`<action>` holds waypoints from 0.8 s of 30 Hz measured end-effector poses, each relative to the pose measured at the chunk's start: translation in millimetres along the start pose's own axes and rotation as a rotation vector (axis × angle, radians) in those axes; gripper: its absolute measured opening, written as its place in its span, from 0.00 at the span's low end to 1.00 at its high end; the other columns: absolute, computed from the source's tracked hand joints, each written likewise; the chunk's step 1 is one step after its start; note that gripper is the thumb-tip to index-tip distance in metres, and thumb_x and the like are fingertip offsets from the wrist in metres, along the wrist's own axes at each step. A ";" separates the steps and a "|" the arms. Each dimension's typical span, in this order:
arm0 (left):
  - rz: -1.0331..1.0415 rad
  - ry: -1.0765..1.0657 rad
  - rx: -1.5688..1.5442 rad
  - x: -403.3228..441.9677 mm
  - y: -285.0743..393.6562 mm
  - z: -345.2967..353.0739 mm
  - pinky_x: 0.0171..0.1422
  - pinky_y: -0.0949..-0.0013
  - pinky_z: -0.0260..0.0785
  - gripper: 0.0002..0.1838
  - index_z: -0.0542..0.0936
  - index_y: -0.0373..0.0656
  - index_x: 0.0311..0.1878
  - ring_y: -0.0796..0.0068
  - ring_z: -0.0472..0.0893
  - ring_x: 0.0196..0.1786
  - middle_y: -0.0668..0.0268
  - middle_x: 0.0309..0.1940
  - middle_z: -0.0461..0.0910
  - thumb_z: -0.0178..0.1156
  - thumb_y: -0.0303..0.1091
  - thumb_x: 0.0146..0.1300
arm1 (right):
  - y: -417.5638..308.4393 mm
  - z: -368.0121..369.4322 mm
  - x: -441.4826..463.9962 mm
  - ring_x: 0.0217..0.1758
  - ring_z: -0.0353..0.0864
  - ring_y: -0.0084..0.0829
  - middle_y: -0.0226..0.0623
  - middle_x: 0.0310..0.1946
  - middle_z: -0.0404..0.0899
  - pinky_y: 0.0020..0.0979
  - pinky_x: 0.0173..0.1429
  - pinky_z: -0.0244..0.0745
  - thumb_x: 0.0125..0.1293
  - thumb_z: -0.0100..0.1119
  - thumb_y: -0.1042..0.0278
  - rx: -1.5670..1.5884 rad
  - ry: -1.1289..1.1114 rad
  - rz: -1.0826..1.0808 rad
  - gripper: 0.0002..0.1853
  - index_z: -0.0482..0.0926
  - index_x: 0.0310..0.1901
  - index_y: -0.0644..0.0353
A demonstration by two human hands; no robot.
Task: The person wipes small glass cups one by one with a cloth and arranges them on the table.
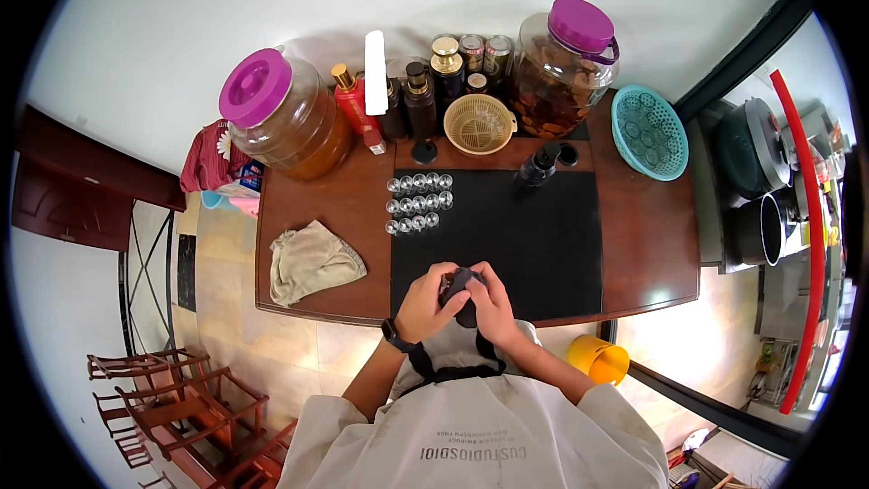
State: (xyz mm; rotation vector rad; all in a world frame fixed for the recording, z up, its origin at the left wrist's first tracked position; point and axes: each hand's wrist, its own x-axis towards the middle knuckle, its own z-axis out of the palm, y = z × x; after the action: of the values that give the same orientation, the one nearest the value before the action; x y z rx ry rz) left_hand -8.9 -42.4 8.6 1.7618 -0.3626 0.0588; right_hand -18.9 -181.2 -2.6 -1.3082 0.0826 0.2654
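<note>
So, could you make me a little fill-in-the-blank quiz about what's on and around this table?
1. The small glasses stand in ____ rows on the black mat.
2. The bucket on the floor is ____.
3. The watch is on the wrist of the ____ hand, which holds a dark item with the other hand.
4. The turquoise basket sits toward the table's ____ end.

Missing words: three; yellow; left; right.

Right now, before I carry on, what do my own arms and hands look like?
Your left hand and right hand are ungloved. A black watch with a dark band is on the left wrist; nothing shows on the right. Both arms have loose, off-white short sleeves.
</note>
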 end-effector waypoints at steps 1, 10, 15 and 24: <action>-0.028 0.010 0.011 -4.0 -1.9 2.3 0.33 0.72 0.64 0.10 0.69 0.36 0.44 0.76 0.71 0.27 0.61 0.27 0.73 0.55 0.32 0.65 | -4.6 1.3 -1.4 0.34 0.63 0.13 0.23 0.30 0.66 0.18 0.38 0.63 0.72 0.42 0.66 0.056 -0.032 0.054 0.08 0.68 0.40 0.61; -0.268 0.151 -0.022 -7.0 -12.4 2.6 0.30 0.75 0.61 0.10 0.67 0.37 0.39 0.83 0.67 0.26 0.65 0.23 0.70 0.53 0.35 0.69 | -8.9 9.1 0.5 0.35 0.72 0.28 0.40 0.32 0.72 0.29 0.42 0.69 0.69 0.51 0.65 -0.380 -0.031 -0.274 0.13 0.68 0.47 0.66; -0.207 0.119 -0.242 -13.7 -5.6 7.7 0.41 0.78 0.62 0.11 0.68 0.38 0.46 0.83 0.66 0.34 0.71 0.33 0.69 0.51 0.36 0.71 | -11.0 8.1 -5.2 0.35 0.69 0.23 0.35 0.31 0.71 0.26 0.42 0.68 0.71 0.49 0.65 -0.283 0.045 -0.173 0.11 0.69 0.44 0.66; 0.105 -0.003 0.202 3.2 15.4 -11.8 0.37 0.72 0.68 0.12 0.71 0.37 0.50 0.71 0.77 0.33 0.58 0.33 0.76 0.55 0.31 0.67 | -5.1 -1.4 1.1 0.37 0.65 0.16 0.26 0.31 0.67 0.20 0.45 0.64 0.75 0.39 0.65 -0.090 -0.167 0.082 0.11 0.69 0.40 0.62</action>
State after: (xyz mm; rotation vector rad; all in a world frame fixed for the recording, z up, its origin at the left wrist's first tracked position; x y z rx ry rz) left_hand -8.1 -34.4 26.6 1.9413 -0.4645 0.1727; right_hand -16.4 -183.6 1.6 -1.3690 -0.0179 0.4513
